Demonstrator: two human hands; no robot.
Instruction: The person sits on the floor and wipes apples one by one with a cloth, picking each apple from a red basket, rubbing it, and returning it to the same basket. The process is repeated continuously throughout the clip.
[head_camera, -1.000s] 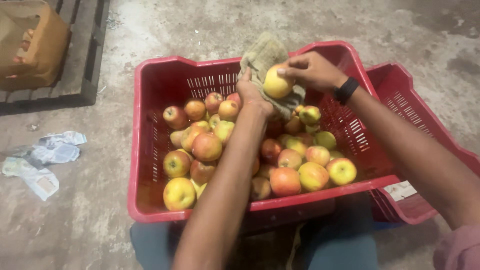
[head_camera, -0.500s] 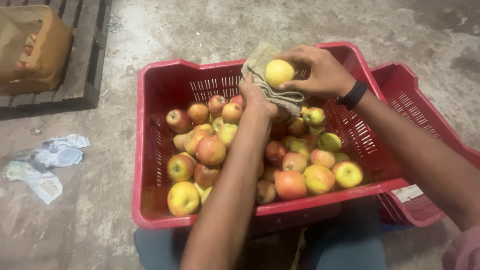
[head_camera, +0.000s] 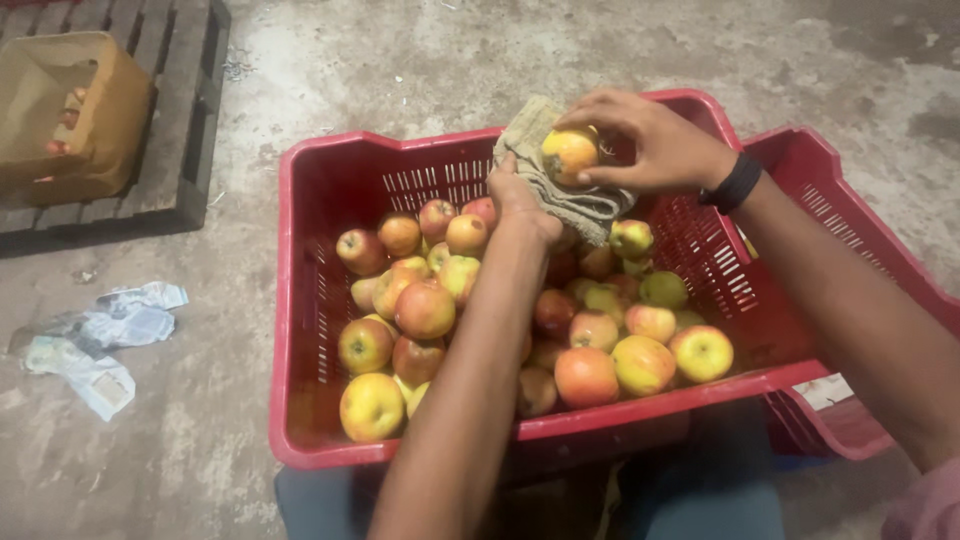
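Two hands at work here. The right hand (head_camera: 655, 145) is wrapped around a single yellow-red apple (head_camera: 568, 153), fingers closed on it, up at the top middle of the frame. The left hand (head_camera: 522, 200) is bunched shut on a beige cloth (head_camera: 565, 195) just under that apple, so the cloth touches the fruit from below. There's a black band (head_camera: 732, 183) on the right wrist.

Counting: two red crates. The front crate (head_camera: 300, 300) fills the centre and holds somewhere around two dozen apples in a pile (head_camera: 500, 310); I can't get an exact number since the left arm hides some. The second crate (head_camera: 850, 230) sits behind it at the right, partly tucked under. One brown cardboard box (head_camera: 70, 115) sits on one dark wooden pallet (head_camera: 170, 120) in the upper left, and a few crumpled paper scraps (head_camera: 95, 335) lie at the left edge.

All of it is on a rough, stained concrete floor (head_camera: 400, 70), no surface to speak of.

Compared with half a second back, the right hand has swung over the top of the apple and the cloth has slid lower, hanging beneath it.
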